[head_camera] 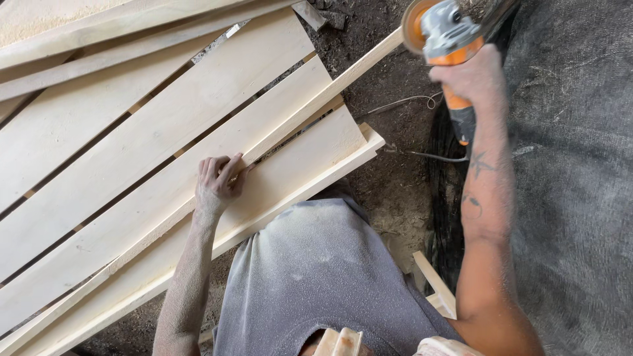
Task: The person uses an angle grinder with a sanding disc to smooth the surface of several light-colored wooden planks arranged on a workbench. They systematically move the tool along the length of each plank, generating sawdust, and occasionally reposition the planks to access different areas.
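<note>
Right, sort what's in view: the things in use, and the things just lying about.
In use:
left hand pressing the thin wooden strip
right hand holding the angle grinder
plank under the strip

Lying about:
offcut
loose cable
stacked planks

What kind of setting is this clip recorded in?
Likely a rough woodworking site: pale sawn wooden boards over a bare dirt floor, an orange-and-grey angle grinder in the right hand, and sawdust on the left hand.
</note>
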